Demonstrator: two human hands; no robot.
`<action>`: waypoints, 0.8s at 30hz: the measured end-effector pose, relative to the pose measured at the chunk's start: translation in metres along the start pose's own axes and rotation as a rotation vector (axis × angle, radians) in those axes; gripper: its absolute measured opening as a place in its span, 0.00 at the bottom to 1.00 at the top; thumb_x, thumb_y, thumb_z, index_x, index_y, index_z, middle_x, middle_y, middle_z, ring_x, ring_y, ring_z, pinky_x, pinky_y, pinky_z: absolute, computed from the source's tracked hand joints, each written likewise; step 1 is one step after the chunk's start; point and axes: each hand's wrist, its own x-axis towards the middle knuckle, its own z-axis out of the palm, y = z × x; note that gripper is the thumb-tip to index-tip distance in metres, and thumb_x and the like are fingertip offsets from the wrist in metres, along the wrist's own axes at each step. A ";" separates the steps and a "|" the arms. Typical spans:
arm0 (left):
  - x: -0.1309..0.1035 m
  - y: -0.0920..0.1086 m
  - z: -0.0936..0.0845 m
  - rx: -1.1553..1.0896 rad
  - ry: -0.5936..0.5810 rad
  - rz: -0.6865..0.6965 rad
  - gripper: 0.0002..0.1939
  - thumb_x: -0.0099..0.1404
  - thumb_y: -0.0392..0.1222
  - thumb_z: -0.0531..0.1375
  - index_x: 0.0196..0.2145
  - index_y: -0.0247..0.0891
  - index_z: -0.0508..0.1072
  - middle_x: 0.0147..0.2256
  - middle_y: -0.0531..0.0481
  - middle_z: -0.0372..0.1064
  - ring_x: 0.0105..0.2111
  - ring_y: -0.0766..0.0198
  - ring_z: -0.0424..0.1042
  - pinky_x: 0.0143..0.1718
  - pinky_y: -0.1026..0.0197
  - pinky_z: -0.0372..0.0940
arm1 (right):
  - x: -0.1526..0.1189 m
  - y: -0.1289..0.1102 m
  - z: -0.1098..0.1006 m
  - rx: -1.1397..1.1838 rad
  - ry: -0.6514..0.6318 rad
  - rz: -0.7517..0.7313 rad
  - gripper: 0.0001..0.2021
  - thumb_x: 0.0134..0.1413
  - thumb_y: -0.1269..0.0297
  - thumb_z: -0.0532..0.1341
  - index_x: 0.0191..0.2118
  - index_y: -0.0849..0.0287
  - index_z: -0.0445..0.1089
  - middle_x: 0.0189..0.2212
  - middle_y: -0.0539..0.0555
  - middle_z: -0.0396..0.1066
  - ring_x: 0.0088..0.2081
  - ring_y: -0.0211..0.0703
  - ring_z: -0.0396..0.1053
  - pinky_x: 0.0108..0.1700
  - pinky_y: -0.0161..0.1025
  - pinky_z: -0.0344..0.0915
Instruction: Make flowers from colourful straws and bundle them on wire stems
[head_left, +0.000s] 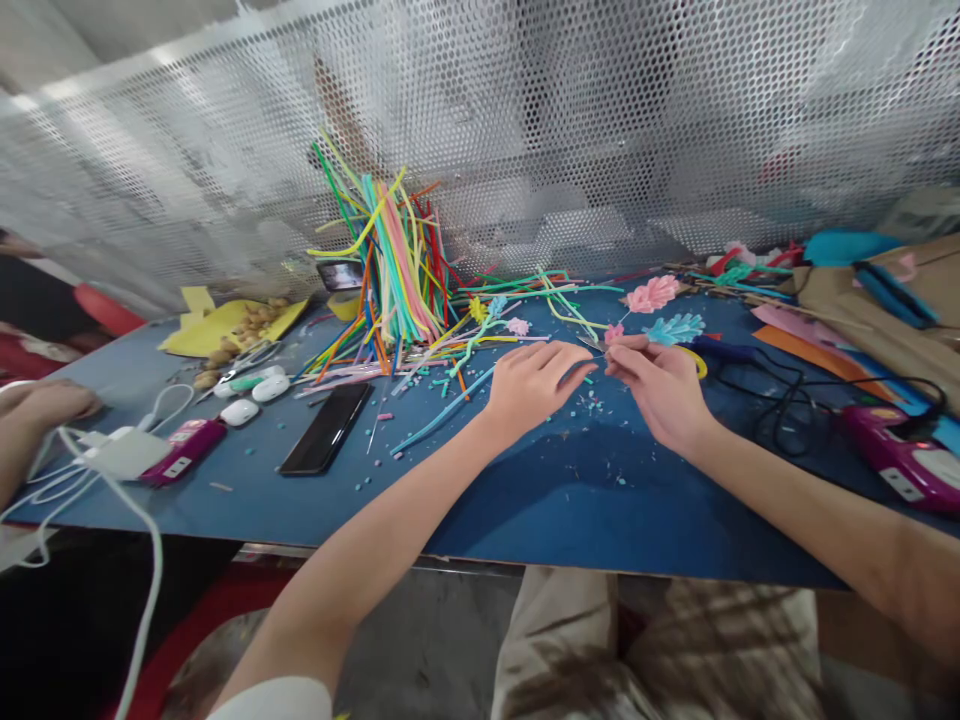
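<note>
While the left hand [534, 383] has its thumb spread from its fingers, the right hand [660, 385] just beside it pinches one small pink flower [613, 333] above the middle of the blue desk [517, 510]. Two feathery leaves stand just beyond the right fingers: one pink leaf [652, 294], one blue leaf [675, 329]. Three fluffy pieces, yellow [478, 309], blue [497, 307] and lilac [517, 327], lie toward the far edge, beside one big bundle of pipe cleaners [401, 265], too many to count. One black phone [326, 430] lies left of centre. Two purple power strips, one toward the left end [184, 452], one near the right end [904, 457], carry labels too small to read.
</note>
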 end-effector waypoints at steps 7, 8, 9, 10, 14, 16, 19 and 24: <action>-0.002 -0.008 -0.001 0.162 -0.006 0.140 0.15 0.72 0.38 0.59 0.54 0.48 0.74 0.50 0.53 0.78 0.41 0.66 0.78 0.42 0.60 0.66 | -0.004 -0.002 0.003 0.073 -0.031 0.080 0.10 0.45 0.62 0.74 0.33 0.59 0.78 0.31 0.51 0.72 0.32 0.37 0.70 0.45 0.41 0.73; -0.002 -0.008 -0.001 0.175 -0.021 0.138 0.15 0.72 0.38 0.59 0.54 0.48 0.74 0.50 0.53 0.78 0.41 0.66 0.77 0.42 0.60 0.66 | -0.004 -0.002 0.003 0.076 -0.035 0.075 0.10 0.45 0.62 0.74 0.34 0.59 0.78 0.32 0.51 0.72 0.33 0.37 0.71 0.46 0.41 0.73; -0.002 -0.008 -0.002 0.188 -0.033 0.137 0.15 0.73 0.38 0.58 0.55 0.49 0.74 0.50 0.52 0.78 0.41 0.66 0.77 0.42 0.60 0.65 | -0.005 -0.002 0.004 0.074 -0.041 0.069 0.10 0.45 0.62 0.74 0.34 0.59 0.78 0.33 0.51 0.73 0.34 0.38 0.72 0.48 0.42 0.73; -0.002 -0.008 -0.003 0.196 -0.038 0.136 0.15 0.73 0.38 0.58 0.55 0.49 0.74 0.50 0.52 0.78 0.41 0.66 0.77 0.42 0.60 0.65 | -0.005 -0.001 0.004 0.068 -0.044 0.063 0.11 0.45 0.62 0.74 0.34 0.59 0.78 0.34 0.52 0.73 0.35 0.38 0.72 0.49 0.43 0.73; -0.002 -0.008 -0.003 0.178 -0.022 0.126 0.15 0.72 0.39 0.59 0.54 0.49 0.75 0.50 0.53 0.78 0.41 0.65 0.77 0.44 0.59 0.65 | -0.005 0.000 0.005 0.041 -0.060 0.040 0.10 0.46 0.61 0.74 0.34 0.57 0.77 0.35 0.51 0.74 0.35 0.39 0.73 0.51 0.46 0.73; -0.002 -0.009 -0.001 0.149 -0.010 0.106 0.15 0.72 0.40 0.59 0.54 0.49 0.75 0.49 0.53 0.78 0.42 0.64 0.78 0.44 0.59 0.65 | -0.004 0.001 0.004 0.048 -0.071 0.026 0.10 0.46 0.61 0.74 0.35 0.57 0.77 0.36 0.51 0.75 0.36 0.39 0.74 0.51 0.46 0.73; -0.003 -0.009 0.002 0.110 0.006 0.058 0.13 0.72 0.41 0.59 0.53 0.49 0.76 0.48 0.52 0.79 0.43 0.64 0.78 0.42 0.58 0.64 | -0.004 0.002 0.004 0.051 -0.089 0.006 0.11 0.46 0.61 0.74 0.37 0.55 0.77 0.36 0.51 0.75 0.36 0.40 0.74 0.51 0.46 0.73; -0.004 -0.008 0.004 0.066 0.009 0.016 0.13 0.73 0.42 0.59 0.52 0.49 0.77 0.47 0.51 0.79 0.43 0.65 0.79 0.41 0.58 0.63 | -0.005 0.003 0.005 0.049 -0.081 0.001 0.13 0.44 0.61 0.75 0.37 0.56 0.77 0.35 0.51 0.76 0.36 0.41 0.74 0.49 0.46 0.74</action>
